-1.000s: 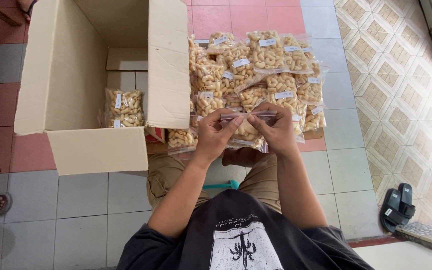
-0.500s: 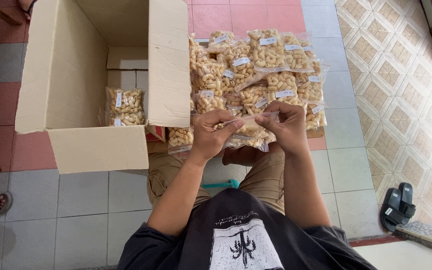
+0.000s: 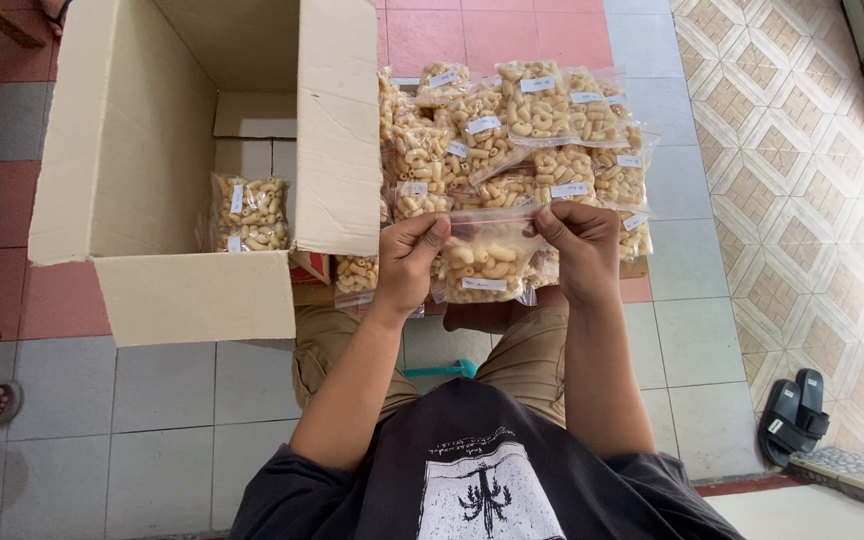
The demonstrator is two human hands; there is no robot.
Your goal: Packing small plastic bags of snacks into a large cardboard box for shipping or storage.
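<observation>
I hold a small clear bag of pale elbow-shaped snacks (image 3: pixel 487 258) up in front of me, above my knees and just short of the pile of filled bags (image 3: pixel 522 130) on the floor. My left hand (image 3: pixel 407 262) pinches its top left corner and my right hand (image 3: pixel 580 250) pinches the top right, both closed on the upper edge with the film stretched flat between them. I judge it a light thing: thin, soft plastic that sags under its own loose filling, slick to the touch, and the pieces inside look brittle enough to crush if I squeezed the belly of the bag. The sealed top strip is the place to take it (that is where my fingers are), since it is flat, empty of filling and gives a firm pinch; a white label sits low on the front. To my left stands an open cardboard box (image 3: pixel 202 295) with another filled bag (image 3: pixel 249 213) lying at its bottom. Much is hard to make out: my fingertips cover the corners, so I cannot tell whether the top is sealed. The box wall hides most of the box floor, its near flap covers part of the pile, and the bags overlap so I cannot count them. A pair of black sandals (image 3: pixel 795 418) lies off to the right.
</observation>
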